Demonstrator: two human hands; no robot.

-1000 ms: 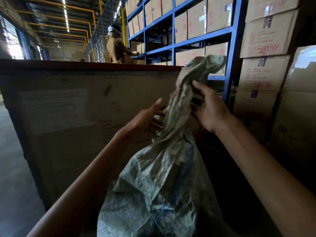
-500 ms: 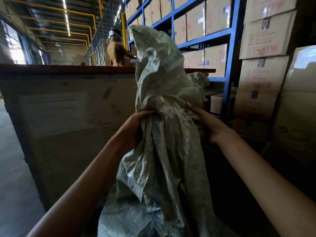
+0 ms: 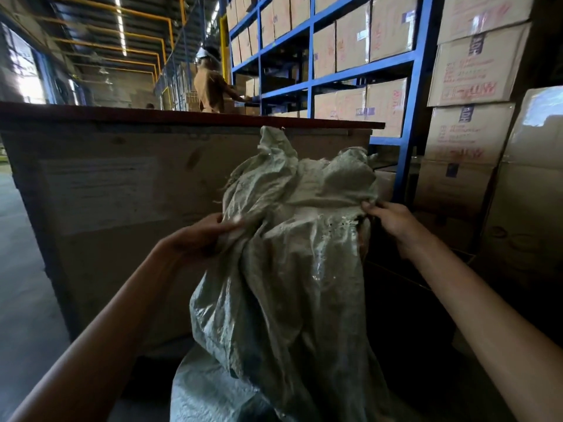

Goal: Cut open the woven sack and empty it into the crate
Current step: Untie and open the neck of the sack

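The crumpled grey-green woven plastic sack [image 3: 286, 269] stands upright in front of the large plywood crate [image 3: 122, 208], its gathered top just below the crate's dark red rim. The left hand [image 3: 195, 239] has its grip clenched on the sack's left upper fold; the right hand [image 3: 393, 220] pinches the right upper edge. Blue steel shelving [image 3: 307, 53] with brown cardboard cartons [image 3: 475, 68] stands behind. A person in a tan shirt [image 3: 211, 86] stands far back.

Blue steel racking [image 3: 414, 71] laden with taped cardboard cartons [image 3: 353, 38].
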